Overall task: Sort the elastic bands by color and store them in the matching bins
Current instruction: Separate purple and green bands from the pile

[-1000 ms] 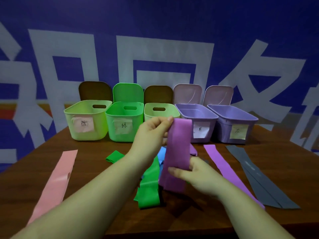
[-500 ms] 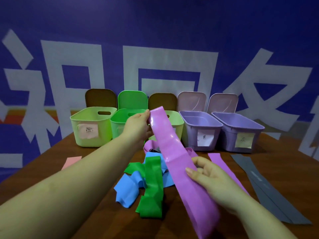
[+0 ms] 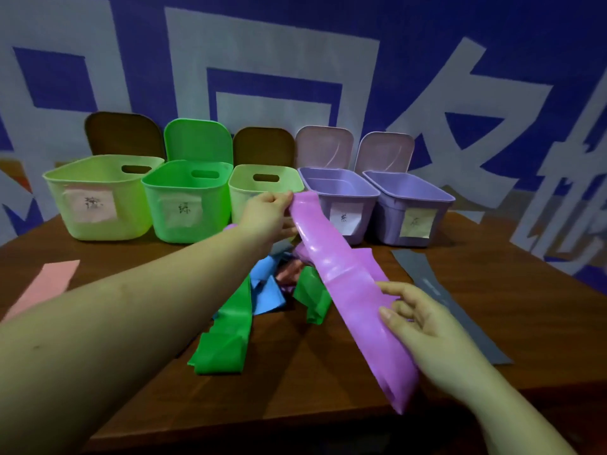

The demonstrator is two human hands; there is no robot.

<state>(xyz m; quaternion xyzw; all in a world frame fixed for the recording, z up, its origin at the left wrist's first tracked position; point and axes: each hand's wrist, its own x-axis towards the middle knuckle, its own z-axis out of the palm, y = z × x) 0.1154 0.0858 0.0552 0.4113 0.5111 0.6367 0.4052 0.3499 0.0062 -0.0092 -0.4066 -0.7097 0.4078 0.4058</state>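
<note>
The left hand (image 3: 267, 213) pinches the far end of a purple band (image 3: 345, 284), fingers curled on it, just in front of the third bin. The right hand (image 3: 417, 326) holds the same band lower down, thumb and fingers curled round its edge, so the band stretches slantwise above the bench (image 3: 492, 290). Under it lies a heap of green bands (image 3: 230, 326) and a blue band (image 3: 266, 287). A pink band (image 3: 42, 287) lies flat at the left, a grey band (image 3: 440, 290) at the right. At the back stand 5 open bins in a row: 2 pale green (image 3: 98, 205), 1 bright green (image 3: 187, 205), and 2 purple bins (image 3: 348, 201), with paper labels on 4 of them.
</note>
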